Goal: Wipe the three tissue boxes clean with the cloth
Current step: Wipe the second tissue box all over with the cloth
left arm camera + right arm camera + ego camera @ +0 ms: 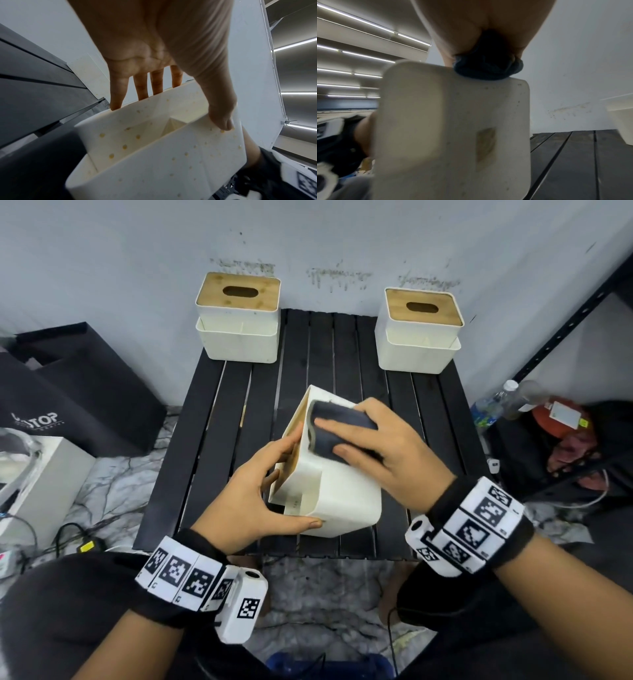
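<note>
White plastic under the cloth at the near middle of the desk (219,419): near tissue box (339,501) tipped on its side, bamboo lid facing left. Being steadied by the left hand (253,501), grip spread wide, thumb along the near lower edge, fingers (287,445) reaching over the lid side. Being rubbed by the right hand (394,453), grip laid nearly flat, fingers pressing the dark cloth (337,429) onto the upturned far side of the box. Showing many small yellowish spots across the tray face in the left wrist view, spotted face (154,155), and specks plus a pale rectangular mark on the base in the right wrist view, box base (462,135); judging this box only partly wiped, with those faces apparently yet to be covered. Standing upright at the far left corner, second tissue box (238,318), and at the far right corner, third tissue box (419,328), both against the wall, neither being touched. Not possible to tell from here whether either is already clean. Reckoning the task somewhere in its first or middle part, with at least the remaining faces of the near box left.
</note>
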